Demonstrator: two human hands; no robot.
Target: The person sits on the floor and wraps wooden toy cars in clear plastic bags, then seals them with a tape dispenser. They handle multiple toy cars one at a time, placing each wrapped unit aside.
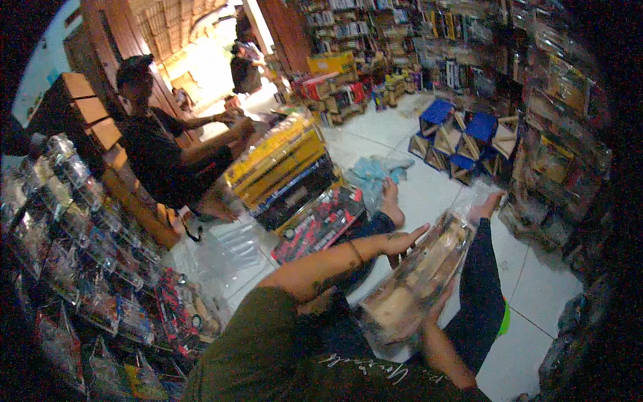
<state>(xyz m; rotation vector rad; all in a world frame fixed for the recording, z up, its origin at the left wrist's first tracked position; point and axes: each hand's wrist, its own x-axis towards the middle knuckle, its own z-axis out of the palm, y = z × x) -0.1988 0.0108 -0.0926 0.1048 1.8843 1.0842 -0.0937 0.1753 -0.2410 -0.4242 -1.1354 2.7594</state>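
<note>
A long, tan, wooden-looking object in a clear plastic bag [415,281] lies slanted across my lap, between my legs. My right hand [439,307] grips its lower right edge from beneath, partly hidden by the wrapping. At the upper left edge of the bag is my left hand [404,245], its fingers stretched out and apart; whether it touches the plastic I cannot tell. Loose clear film sticks out past the bag's far end.
To my left lie red-and-black patterned packages [321,224] and a yellow box stack [278,161], where another person [161,134] sits working. Blue-and-wood hexagonal pieces [465,137] and a light blue cloth [378,172] lie ahead. Packed shelves [562,154] line the right.
</note>
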